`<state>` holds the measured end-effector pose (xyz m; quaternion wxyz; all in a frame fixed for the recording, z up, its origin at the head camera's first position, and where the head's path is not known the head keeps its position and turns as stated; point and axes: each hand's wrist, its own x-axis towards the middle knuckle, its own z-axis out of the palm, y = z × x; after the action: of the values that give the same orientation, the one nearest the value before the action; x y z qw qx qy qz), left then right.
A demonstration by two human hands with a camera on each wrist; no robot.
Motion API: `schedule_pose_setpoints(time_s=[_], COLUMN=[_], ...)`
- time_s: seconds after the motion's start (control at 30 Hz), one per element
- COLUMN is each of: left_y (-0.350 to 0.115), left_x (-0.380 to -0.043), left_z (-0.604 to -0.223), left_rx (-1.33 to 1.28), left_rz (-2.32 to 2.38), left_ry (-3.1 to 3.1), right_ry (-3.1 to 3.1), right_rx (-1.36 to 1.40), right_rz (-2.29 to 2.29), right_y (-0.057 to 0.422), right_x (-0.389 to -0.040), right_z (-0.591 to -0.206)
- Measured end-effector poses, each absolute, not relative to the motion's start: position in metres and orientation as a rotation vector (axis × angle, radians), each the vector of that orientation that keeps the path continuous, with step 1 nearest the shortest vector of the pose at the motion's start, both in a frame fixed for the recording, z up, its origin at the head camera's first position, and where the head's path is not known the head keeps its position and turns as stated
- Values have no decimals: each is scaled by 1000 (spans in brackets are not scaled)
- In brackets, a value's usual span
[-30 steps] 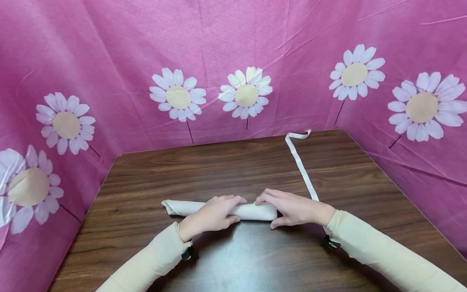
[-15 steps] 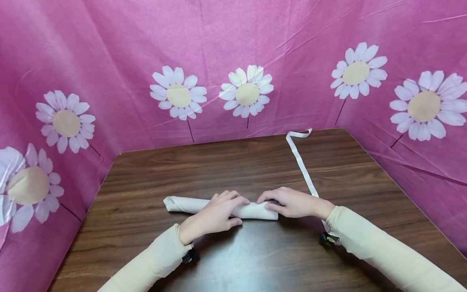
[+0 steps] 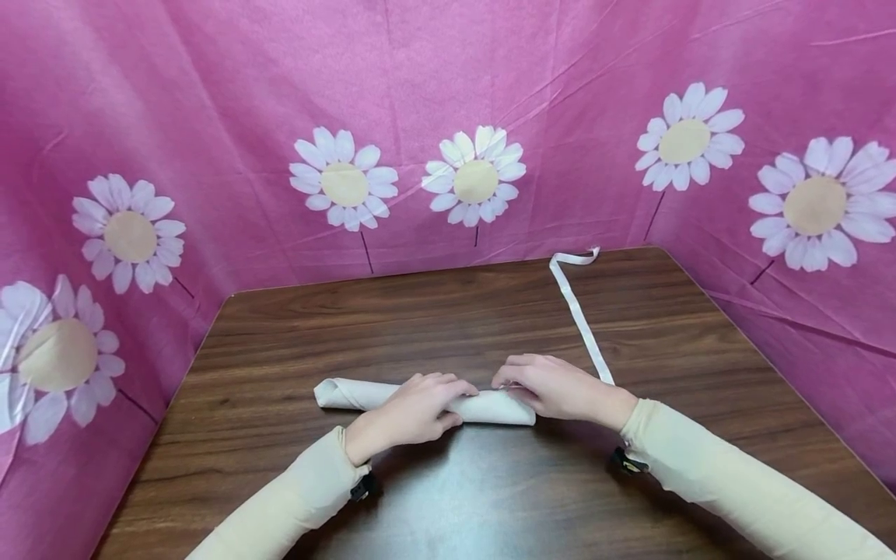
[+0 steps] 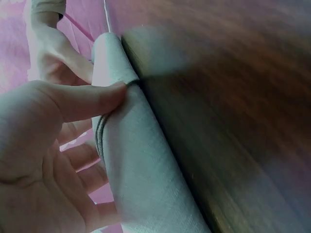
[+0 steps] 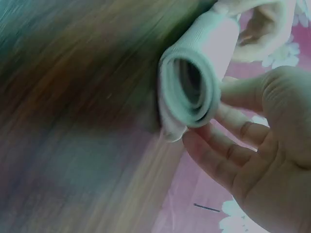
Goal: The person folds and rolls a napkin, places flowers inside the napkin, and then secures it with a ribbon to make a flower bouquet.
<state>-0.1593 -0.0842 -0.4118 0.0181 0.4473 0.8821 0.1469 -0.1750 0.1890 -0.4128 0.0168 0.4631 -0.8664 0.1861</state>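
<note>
An off-white cloth [image 3: 350, 393] lies on the wooden table, rolled into a tube that runs left to right. My left hand [image 3: 413, 408] grips its middle, thumb along the near side and fingers over the far side. At the tube's right end, my right hand [image 3: 563, 387] pinches the far edge between thumb and fingers. The right wrist view looks into the hollow, layered end of the rolled cloth [image 5: 190, 90], with a loose flap [image 5: 173, 135] beneath it. In the left wrist view a fold line crosses the rolled cloth [image 4: 146, 170] under the thumb.
A white ribbon [image 3: 577, 311] stretches from the table's back edge toward my right forearm, which hides its near part. Pink fabric [image 3: 413, 70] printed with daisies hangs along the back and both sides of the table [image 3: 315, 334].
My right thumb has moved from the near side of the rolled cloth up over its top to the far edge. My left hand stays on the middle of the cloth, barely shifting.
</note>
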Motion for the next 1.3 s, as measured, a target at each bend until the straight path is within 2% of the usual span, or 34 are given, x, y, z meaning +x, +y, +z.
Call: schedule_pose_setpoints(time_s=[0.17,0.5,1.0,1.3], left_y=[-86,-87,-83,-84], left_x=[-163,-164,-162,-170], left_z=[-409,-411,-407,-409], left_rx=[1394,1214,1304,1334], left_rz=[525,560,545,572], left_ry=[2709,2704,2729,2662], right_ry=[-2760,-2823,-2795,-2785], right_rx=[1479,1499,1469,1493], right_rz=[551,534,694,716], right_y=[189,196,197,195], right_x=[-169,-169,-178,-171], right_z=[-410,-414,-414,-410])
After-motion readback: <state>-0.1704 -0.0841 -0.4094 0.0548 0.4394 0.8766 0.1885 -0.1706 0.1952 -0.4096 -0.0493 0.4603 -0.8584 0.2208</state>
